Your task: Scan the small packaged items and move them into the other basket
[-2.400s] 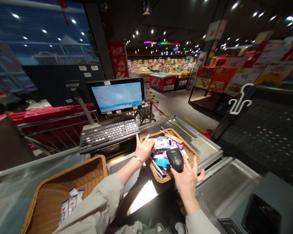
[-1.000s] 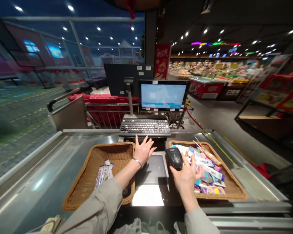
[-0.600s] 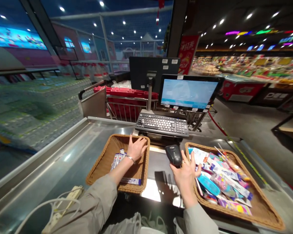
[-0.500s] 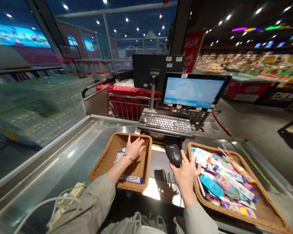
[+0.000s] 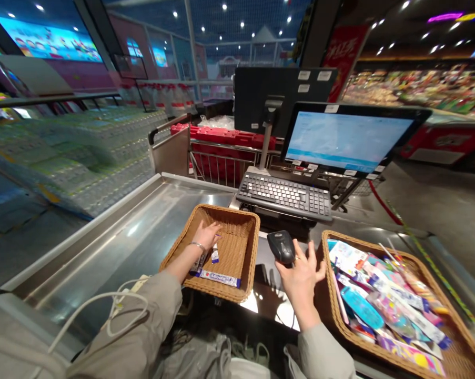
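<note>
As I read the feed, the left hand (image 5: 206, 237) lies open inside the left wicker basket (image 5: 231, 211), just above a long strip packet (image 5: 217, 278) along the basket's front edge, slanting down rightward. The right hand (image 5: 302, 279) spreads beside a black barcode scanner (image 5: 281, 247); I cannot tell if it grips. Beyond stand a keyboard (image 5: 284, 196) and monitor (image 5: 345, 138) on the steel desk (image 5: 119, 231), in a supermarket.

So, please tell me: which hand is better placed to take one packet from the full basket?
Probably your right hand: it is beside the full wicker basket, with fingers spread, though it seems to hold the barcode scanner. Your left hand is down in the other wicker basket, farther away.
</note>
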The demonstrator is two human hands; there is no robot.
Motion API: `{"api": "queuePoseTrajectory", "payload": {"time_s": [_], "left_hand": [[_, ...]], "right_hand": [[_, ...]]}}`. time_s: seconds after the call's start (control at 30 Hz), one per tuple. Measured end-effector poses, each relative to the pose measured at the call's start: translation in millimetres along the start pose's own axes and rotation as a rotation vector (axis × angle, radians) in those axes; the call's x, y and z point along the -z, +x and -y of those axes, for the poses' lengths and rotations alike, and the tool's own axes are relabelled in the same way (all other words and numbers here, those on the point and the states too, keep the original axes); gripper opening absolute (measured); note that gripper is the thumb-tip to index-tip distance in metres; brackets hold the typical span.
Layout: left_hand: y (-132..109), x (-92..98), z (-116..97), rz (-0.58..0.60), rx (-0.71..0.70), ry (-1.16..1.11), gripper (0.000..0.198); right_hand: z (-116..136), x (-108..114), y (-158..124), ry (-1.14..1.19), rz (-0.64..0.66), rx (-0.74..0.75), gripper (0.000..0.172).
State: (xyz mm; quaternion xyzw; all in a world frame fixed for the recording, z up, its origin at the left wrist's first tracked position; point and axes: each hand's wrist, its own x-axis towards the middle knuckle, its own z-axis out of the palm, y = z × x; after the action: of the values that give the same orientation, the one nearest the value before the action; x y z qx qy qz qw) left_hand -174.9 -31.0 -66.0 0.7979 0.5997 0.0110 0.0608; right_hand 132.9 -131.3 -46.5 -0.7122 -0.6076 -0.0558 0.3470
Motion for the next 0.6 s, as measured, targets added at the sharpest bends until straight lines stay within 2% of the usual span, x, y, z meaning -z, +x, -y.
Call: {"api": "queuePoseTrajectory", "payload": {"time_s": [0.27,0.6], "left_hand": [[5,-24.5,33,0.121,0.046,0.036,0.042],[22,-48.8,48,0.239,-0.026,0.122,0.042]], "right_hand": [[3,-6,0,0.011,0.001,0.027,0.035],[-2,-8,-3,-0.015,0.032,0.03,0.034]]}}
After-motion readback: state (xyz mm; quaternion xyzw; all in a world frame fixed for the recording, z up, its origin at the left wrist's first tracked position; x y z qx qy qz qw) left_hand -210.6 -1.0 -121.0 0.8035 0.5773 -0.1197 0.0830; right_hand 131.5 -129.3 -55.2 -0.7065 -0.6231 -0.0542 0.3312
